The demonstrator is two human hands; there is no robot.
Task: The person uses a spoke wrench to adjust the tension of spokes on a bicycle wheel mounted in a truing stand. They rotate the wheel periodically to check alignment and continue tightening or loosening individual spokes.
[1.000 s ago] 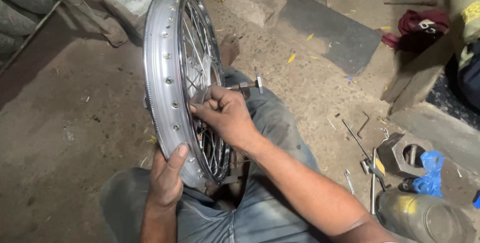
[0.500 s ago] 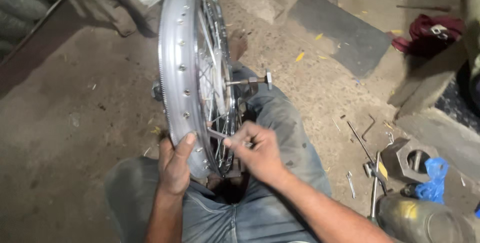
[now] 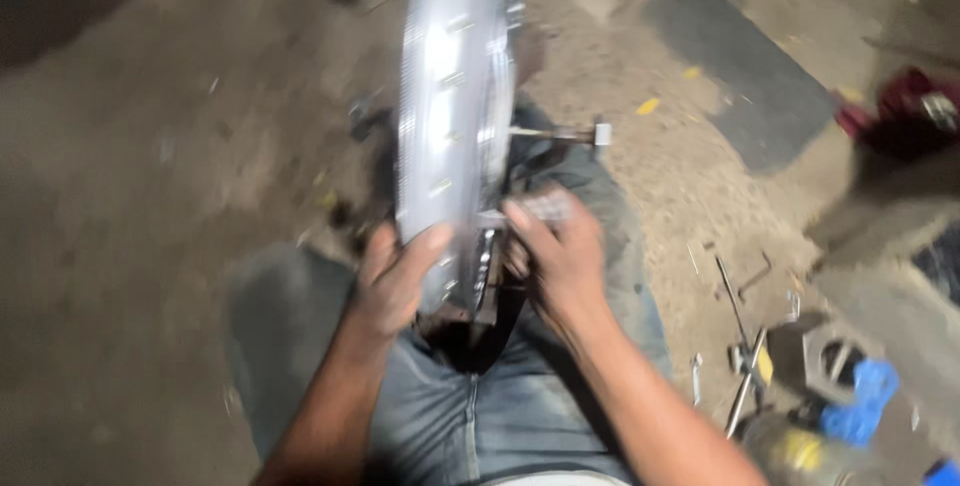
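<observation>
Nearest to you are your own knees in grey-blue jeans (image 3: pixel 500 416), and the wheel rim (image 3: pixel 450 116) stands upright on edge between them, its lower end down at your lap and its upper end running out of the top of the view. Your left hand (image 3: pixel 395 281) is wrapped on the near, lower part of the rim's outer band, thumb across the shiny metal and fingers closed around it. Your right hand (image 3: pixel 560 261) sits just beside it on the spoke side, fingers pinched together on a small metal tool (image 3: pixel 535 209) held against the spokes; blur hides exactly what the tool bites on. A little farther up, the axle (image 3: pixel 560 133) sticks out sideways from the hub toward your right, ending in a pale nut.

On the dirt floor (image 3: pixel 150 196) to your right, near the bottom right corner of the view, lie a few thin metal rods and wrenches (image 3: pixel 740 346), a big hexagonal nut (image 3: pixel 825 351) and a blue rag (image 3: pixel 865 401). Farther off, toward the top right, a dark flat slab (image 3: pixel 740 66) lies on the ground, with a red cloth (image 3: pixel 905 111) at the right edge.
</observation>
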